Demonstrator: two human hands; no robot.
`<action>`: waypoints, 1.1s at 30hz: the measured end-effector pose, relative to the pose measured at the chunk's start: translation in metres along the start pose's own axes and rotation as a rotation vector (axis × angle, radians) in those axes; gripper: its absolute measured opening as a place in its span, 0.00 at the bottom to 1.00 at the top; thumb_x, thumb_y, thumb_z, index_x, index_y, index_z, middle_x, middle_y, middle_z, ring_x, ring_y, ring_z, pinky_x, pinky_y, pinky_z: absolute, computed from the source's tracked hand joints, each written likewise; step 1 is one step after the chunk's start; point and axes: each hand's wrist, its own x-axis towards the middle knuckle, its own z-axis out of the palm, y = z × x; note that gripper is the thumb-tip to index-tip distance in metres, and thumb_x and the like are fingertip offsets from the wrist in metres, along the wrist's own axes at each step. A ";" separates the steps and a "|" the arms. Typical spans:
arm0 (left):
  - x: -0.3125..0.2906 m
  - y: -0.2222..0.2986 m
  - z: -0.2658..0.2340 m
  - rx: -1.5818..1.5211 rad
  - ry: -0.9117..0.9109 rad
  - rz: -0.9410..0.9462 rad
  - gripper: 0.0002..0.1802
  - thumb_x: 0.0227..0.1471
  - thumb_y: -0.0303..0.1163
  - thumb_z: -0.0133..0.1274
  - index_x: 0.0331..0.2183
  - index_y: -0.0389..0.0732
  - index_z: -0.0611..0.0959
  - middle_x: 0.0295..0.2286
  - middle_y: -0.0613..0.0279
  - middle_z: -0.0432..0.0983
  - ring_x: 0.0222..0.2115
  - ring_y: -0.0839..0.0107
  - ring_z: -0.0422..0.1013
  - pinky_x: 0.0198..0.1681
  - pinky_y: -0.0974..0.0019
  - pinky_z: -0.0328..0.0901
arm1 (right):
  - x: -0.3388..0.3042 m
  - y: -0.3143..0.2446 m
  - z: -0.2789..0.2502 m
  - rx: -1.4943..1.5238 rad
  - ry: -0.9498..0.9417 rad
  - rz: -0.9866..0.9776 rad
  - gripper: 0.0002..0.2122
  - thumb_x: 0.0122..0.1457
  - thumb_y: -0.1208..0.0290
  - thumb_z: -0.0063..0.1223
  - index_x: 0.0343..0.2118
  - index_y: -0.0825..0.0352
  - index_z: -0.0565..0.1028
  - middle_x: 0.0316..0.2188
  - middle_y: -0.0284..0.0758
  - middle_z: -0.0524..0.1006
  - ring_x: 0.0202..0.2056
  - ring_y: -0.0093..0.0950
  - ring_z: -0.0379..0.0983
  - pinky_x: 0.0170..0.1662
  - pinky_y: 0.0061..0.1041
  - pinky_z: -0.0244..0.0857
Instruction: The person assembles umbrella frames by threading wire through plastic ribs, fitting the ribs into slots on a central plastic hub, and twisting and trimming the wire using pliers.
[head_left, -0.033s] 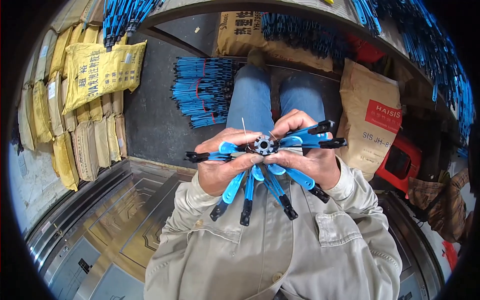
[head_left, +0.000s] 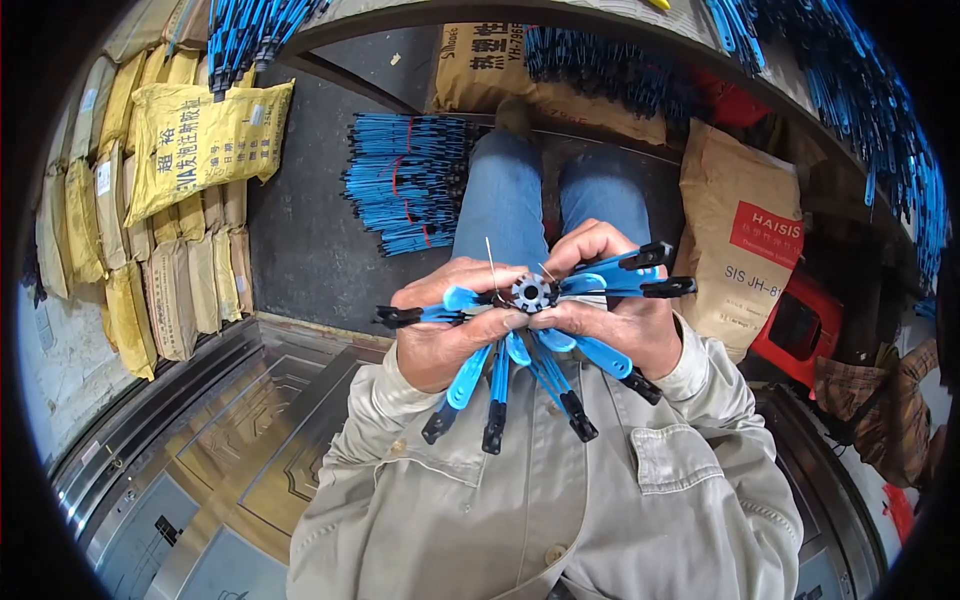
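Observation:
My left hand (head_left: 452, 318) and my right hand (head_left: 618, 310) pinch a round, notched hub (head_left: 530, 292) with a dark hole in its middle, held in front of my chest. Blue plastic arms (head_left: 466, 378) with black tips fan out from the hub to both sides and down toward my jacket. Thumbs press the near edge of the hub, one from each side. A thin wire (head_left: 491, 263) stands up by my left fingers, and a shorter one shows near my right fingers. The finger pads behind the hub are hidden.
Bundles of blue arms (head_left: 405, 185) tied with red bands lie left of my legs. Yellow and tan sacks (head_left: 205, 150) are stacked at the left. A tabletop edge (head_left: 480, 14) with more blue arms crosses the far side. A brown sack (head_left: 735, 240) stands right, beside a red object (head_left: 800, 330).

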 end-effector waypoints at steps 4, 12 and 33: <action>0.001 0.002 -0.005 0.020 -0.087 -0.033 0.18 0.38 0.21 0.62 0.36 0.33 0.79 0.32 0.53 0.77 0.33 0.70 0.73 0.37 0.70 0.67 | 0.002 -0.004 -0.002 0.030 -0.017 0.073 0.16 0.40 0.74 0.67 0.33 0.70 0.74 0.29 0.35 0.74 0.32 0.24 0.71 0.36 0.22 0.64; 0.005 0.002 -0.005 -0.509 -0.075 -0.300 0.18 0.40 0.22 0.61 0.36 0.33 0.75 0.33 0.56 0.76 0.34 0.73 0.72 0.40 0.72 0.67 | 0.007 -0.005 -0.009 -0.082 -0.119 -0.106 0.15 0.36 0.75 0.69 0.30 0.69 0.78 0.27 0.34 0.75 0.31 0.25 0.71 0.35 0.23 0.64; 0.013 -0.004 -0.013 -0.294 -0.260 -0.127 0.07 0.43 0.24 0.59 0.28 0.35 0.79 0.28 0.60 0.75 0.31 0.75 0.71 0.37 0.73 0.65 | 0.006 -0.002 -0.017 -0.045 -0.249 -0.175 0.17 0.34 0.75 0.69 0.32 0.69 0.79 0.27 0.36 0.76 0.30 0.27 0.73 0.33 0.22 0.66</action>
